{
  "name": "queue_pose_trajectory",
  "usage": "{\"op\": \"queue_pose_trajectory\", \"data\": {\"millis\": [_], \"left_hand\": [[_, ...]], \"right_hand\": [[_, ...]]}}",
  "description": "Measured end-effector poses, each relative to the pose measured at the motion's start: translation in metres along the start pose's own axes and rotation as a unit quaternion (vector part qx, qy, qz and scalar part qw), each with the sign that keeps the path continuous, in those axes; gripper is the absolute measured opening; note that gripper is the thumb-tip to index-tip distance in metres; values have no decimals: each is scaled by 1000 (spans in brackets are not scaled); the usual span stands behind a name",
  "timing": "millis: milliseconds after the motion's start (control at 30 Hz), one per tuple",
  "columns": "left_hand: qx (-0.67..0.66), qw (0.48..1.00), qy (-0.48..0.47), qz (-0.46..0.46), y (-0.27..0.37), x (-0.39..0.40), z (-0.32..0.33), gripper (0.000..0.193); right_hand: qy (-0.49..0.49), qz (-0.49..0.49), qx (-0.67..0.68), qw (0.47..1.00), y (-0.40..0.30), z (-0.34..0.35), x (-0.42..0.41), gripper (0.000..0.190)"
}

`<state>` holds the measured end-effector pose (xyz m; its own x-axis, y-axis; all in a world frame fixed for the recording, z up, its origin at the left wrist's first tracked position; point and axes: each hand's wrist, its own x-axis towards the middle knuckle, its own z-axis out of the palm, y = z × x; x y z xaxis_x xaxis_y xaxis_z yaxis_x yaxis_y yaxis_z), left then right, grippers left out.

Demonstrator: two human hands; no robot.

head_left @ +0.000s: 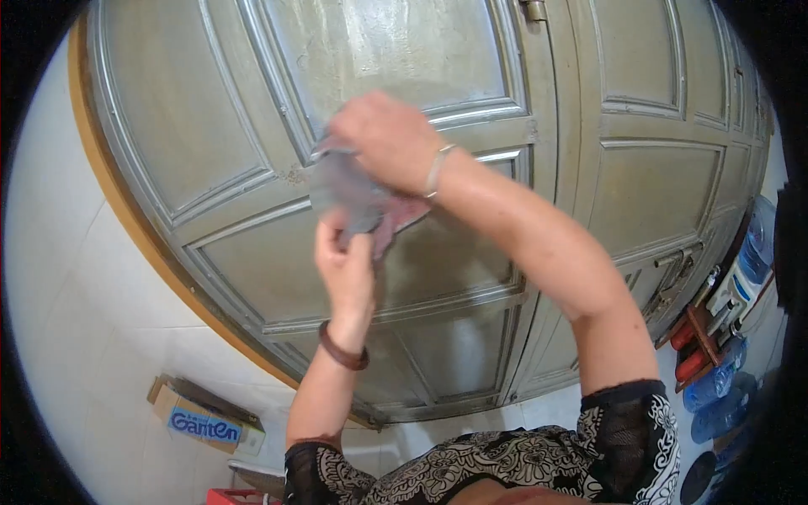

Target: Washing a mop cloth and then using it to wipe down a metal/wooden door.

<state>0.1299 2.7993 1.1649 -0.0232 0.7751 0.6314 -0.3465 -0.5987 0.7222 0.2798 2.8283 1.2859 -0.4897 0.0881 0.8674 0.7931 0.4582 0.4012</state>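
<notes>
Both hands are on a grey and pink cloth [353, 183] in front of a paneled door [404, 57] painted greenish grey with silvery mouldings. My right hand [388, 142], with a bangle at the wrist, grips the cloth's upper part near the lower left corner of a large panel. Below it, my left hand [346, 265], with a brown bracelet, pinches the lower edge of the cloth between thumb and fingers. The cloth and the right hand are blurred, and whether the cloth touches the door cannot be told.
A cardboard box [205, 424] stands at the lower left by the white tiled wall [82, 265]. A metal bolt [678, 271] is on the door's right part. Large blue water bottles [719, 413] and a wooden rack [701, 334] with red items stand at the right.
</notes>
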Motion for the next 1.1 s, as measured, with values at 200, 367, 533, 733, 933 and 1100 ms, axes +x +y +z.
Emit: {"op": "queue_pose_trajectory", "data": {"millis": [200,367,533,733,933,1100], "left_hand": [[25,985,-173,12,-3,-17,62,29],[105,975,-189,60,-1,-22,52,30],[-37,998,-55,19,-11,-11,-3,30],[-51,997,-14,-58,-19,-13,7,28],[15,994,-99,43,-42,-26,51,33],[-43,972,-229,29,-76,-57,91,40]], "right_hand": [[-43,34,-80,995,53,-87,-55,36],[13,52,-136,989,33,-65,-46,31],[12,35,-32,999,-32,18,14,26],[-10,38,-16,999,-6,1,-5,27],[-101,94,-156,978,40,-76,-59,31],[-38,-33,-240,970,69,-115,-107,49]]}}
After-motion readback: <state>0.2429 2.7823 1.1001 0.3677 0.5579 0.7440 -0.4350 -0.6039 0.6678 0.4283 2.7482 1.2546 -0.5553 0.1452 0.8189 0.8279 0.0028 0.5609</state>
